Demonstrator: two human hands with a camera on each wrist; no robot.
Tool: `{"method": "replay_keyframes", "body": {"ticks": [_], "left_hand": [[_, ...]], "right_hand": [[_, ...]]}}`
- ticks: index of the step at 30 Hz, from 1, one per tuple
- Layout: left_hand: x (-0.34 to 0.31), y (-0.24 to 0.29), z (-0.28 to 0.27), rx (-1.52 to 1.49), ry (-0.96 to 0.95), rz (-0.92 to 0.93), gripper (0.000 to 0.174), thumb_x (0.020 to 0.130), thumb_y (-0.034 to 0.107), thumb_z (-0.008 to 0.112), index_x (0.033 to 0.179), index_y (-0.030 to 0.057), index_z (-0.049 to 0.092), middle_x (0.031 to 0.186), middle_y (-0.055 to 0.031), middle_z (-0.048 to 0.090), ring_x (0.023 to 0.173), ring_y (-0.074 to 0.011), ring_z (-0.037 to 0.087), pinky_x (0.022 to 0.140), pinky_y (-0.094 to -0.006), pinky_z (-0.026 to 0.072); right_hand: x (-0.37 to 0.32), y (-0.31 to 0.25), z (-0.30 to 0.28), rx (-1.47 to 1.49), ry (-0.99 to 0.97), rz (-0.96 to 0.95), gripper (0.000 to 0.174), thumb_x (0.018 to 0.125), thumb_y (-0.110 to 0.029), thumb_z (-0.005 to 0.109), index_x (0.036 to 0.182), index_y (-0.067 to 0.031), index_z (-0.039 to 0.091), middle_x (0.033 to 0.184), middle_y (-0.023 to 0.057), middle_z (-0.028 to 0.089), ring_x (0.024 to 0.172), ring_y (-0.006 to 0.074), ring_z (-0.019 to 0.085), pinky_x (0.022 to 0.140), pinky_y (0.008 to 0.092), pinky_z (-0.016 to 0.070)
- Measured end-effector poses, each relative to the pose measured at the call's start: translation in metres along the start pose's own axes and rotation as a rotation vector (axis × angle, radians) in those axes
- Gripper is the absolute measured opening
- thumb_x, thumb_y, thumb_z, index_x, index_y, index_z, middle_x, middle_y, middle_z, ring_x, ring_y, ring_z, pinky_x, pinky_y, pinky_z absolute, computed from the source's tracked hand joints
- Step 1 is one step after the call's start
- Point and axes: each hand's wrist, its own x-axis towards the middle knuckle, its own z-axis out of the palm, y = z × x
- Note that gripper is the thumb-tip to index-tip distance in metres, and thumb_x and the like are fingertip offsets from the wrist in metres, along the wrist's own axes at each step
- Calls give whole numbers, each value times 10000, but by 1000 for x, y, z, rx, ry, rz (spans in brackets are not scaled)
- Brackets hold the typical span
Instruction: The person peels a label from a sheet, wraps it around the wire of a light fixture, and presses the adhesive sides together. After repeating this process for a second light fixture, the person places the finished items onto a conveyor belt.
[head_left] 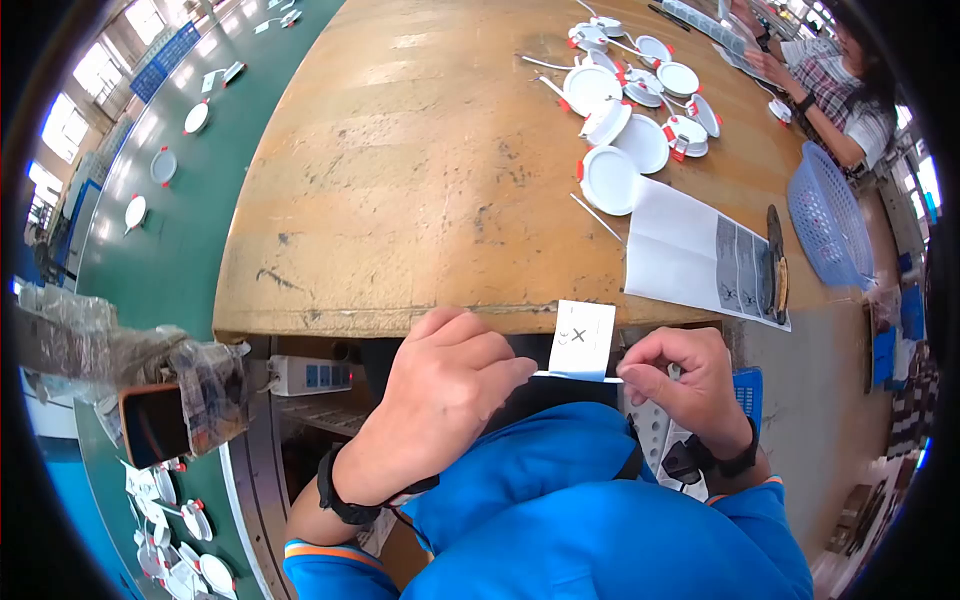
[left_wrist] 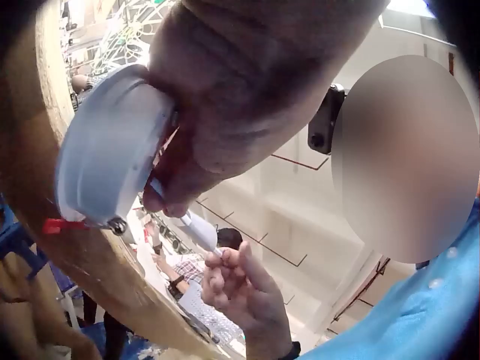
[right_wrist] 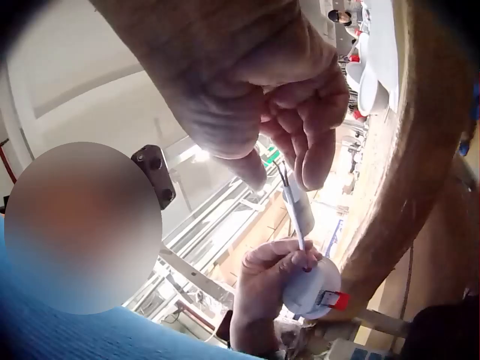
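My left hand grips a round white downlight with a red spring clip, held just below the wooden table's front edge. A thin white cable runs from the lamp to my right hand, which pinches its far end between thumb and fingertips. The right wrist view shows the cable, with bare wire tips at my fingers, leading down to the downlight in my left hand. A white label marked with an X stands just above the cable.
Several white downlights lie at the table's far side, with a printed sheet and a blue basket to the right. Another person sits at the far right. A power strip hangs under the table; plastic-wrapped gear stands to the left.
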Motion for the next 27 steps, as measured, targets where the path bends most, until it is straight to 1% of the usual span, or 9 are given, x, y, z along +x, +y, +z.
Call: {"method": "replay_keyframes", "body": {"ticks": [9, 12, 15, 16, 19, 21, 22, 25, 27], "left_hand": [[38, -16, -16, 216, -157, 44, 136, 627, 65, 623, 758, 100, 632, 720, -18, 549, 869, -188, 548, 890, -404, 348], [44, -14, -12, 348, 6, -1, 140, 634, 65, 643, 767, 108, 634, 761, -22, 557, 896, -201, 547, 873, -409, 345], [34, -15, 9, 259, 315, -101, 154, 624, 59, 669, 768, 102, 633, 798, -35, 560, 887, -224, 544, 851, -408, 346], [27, -8, 9, 229, 307, -148, 143, 641, 48, 691, 769, 78, 633, 774, -61, 568, 800, -240, 558, 753, -370, 401], [-3, -1, 31, -169, 258, -321, 80, 696, 37, 671, 764, 45, 630, 718, -76, 569, 684, -209, 567, 595, -313, 426], [-19, 4, 41, -511, 151, -516, 49, 758, 43, 657, 798, 18, 643, 725, -87, 593, 640, -177, 561, 562, -267, 432], [-27, 4, 48, -635, 148, -575, 83, 808, 77, 618, 811, -2, 644, 734, -74, 600, 670, -140, 552, 600, -253, 429], [-37, 9, 47, -879, 218, -624, 141, 850, 97, 568, 859, -23, 642, 725, -80, 576, 660, -129, 556, 581, -230, 431], [-42, 10, 43, -952, 290, -641, 233, 902, 160, 499, 900, -26, 639, 749, -62, 564, 693, -107, 543, 614, -228, 430]], "right_hand": [[7, 12, 7, 166, -92, 194, 174, 849, -132, 588, 852, 34, 641, 630, 60, 618, 529, 70, 567, 474, 172, 431], [16, 25, 14, 453, -38, 348, 218, 889, -157, 532, 893, 36, 634, 637, 73, 613, 525, 78, 559, 476, 185, 433], [18, 28, 19, 545, -23, 379, 248, 907, -174, 502, 922, 42, 623, 640, 81, 609, 527, 84, 557, 485, 189, 436], [18, 28, 20, 533, -20, 370, 252, 908, -177, 501, 925, 43, 621, 641, 82, 609, 528, 86, 557, 486, 188, 436], [19, 24, 25, 496, -39, 330, 256, 908, -185, 501, 922, 41, 621, 643, 82, 613, 528, 88, 560, 487, 186, 437], [18, 23, 31, 470, -80, 278, 253, 905, -188, 508, 906, 35, 626, 641, 78, 616, 526, 87, 565, 484, 185, 439], [20, 20, 35, 423, -111, 243, 250, 902, -191, 515, 886, 33, 627, 637, 74, 617, 523, 83, 567, 479, 186, 440], [26, 7, 47, 322, -200, 165, 251, 890, -200, 539, 825, 26, 629, 618, 62, 618, 510, 72, 572, 460, 188, 440], [32, -2, 57, 308, -267, 151, 261, 881, -210, 558, 780, 20, 626, 597, 52, 614, 498, 66, 572, 443, 189, 437]]}}
